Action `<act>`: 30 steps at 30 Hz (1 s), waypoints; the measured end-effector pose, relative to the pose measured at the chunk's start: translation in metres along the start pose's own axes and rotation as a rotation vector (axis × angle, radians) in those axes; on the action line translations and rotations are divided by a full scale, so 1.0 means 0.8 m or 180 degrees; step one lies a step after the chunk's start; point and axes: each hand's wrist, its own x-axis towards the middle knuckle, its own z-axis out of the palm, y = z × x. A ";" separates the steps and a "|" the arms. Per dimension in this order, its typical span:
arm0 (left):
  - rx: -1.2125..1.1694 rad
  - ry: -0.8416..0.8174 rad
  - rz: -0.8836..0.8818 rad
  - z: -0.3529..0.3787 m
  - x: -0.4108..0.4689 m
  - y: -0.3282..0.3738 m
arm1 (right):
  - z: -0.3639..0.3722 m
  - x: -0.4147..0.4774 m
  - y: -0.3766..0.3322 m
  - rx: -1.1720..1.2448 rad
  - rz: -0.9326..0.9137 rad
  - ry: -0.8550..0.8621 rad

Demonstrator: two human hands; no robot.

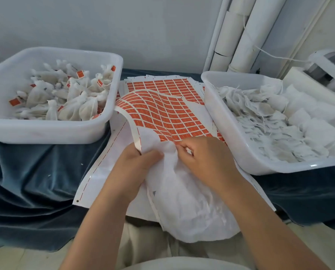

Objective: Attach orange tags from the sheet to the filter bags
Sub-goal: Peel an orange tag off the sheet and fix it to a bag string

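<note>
Both hands are meeting at the middle of the head view. The left hand (137,166) is gripping the top of one white filter bag (186,207) together with the near edge of the curled sheet (159,106). The right hand (207,160) is pinching the bag's top just beside it with its fingers curled in; whether a tag is sitting between those fingertips cannot be told. The bag is hanging from the surface edge toward the lap, probably so its mouth is lying right against the orange tags (184,115) and a peeled tag needs only a short carry. That sheet is arching up off a second flat sheet (162,84), and a peeled white backing (104,168) is lying under both, so at least three sheets are showing. Two tubs are flanking the work. The left tub (46,133) is holding tagged bags (65,98), too many to count, with several orange tags showing. The right tub (231,133) is holding a heap of untagged bags (269,129), likely the supply. A blue cloth (26,172) is draping the surface beneath everything.
</note>
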 end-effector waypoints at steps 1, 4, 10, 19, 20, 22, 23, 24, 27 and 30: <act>0.0021 0.0011 0.0028 0.000 0.000 0.000 | 0.000 0.001 0.001 0.0116 0.0028 -0.0014; -0.0101 -0.0033 0.0086 0.000 0.002 -0.001 | -0.003 -0.001 0.005 0.0903 0.0115 -0.0157; -0.0067 -0.0106 0.0167 0.005 0.001 -0.002 | 0.004 -0.005 0.004 0.1040 -0.0084 -0.0162; 0.0256 0.0161 0.0389 0.001 -0.001 0.006 | -0.008 -0.009 -0.006 0.0284 -0.0369 0.0733; 0.0384 0.0244 0.0456 0.002 -0.002 0.006 | -0.010 -0.007 -0.010 0.0188 -0.0542 0.0785; 0.0658 0.0412 0.0568 0.006 -0.005 0.007 | -0.015 -0.001 -0.016 0.0028 -0.0900 0.0668; 0.0803 0.0497 0.0585 0.008 -0.006 0.009 | -0.017 0.003 -0.015 -0.0025 -0.1040 0.0628; 0.0963 0.0566 0.0592 0.008 -0.006 0.009 | -0.018 0.005 -0.014 -0.0059 -0.1156 0.0606; 0.1173 0.0700 0.0606 0.006 -0.006 0.011 | -0.019 0.011 -0.012 -0.0249 -0.1342 0.0589; 0.1123 0.0667 0.0511 0.006 -0.008 0.013 | -0.018 0.016 -0.010 -0.0277 -0.1307 0.0586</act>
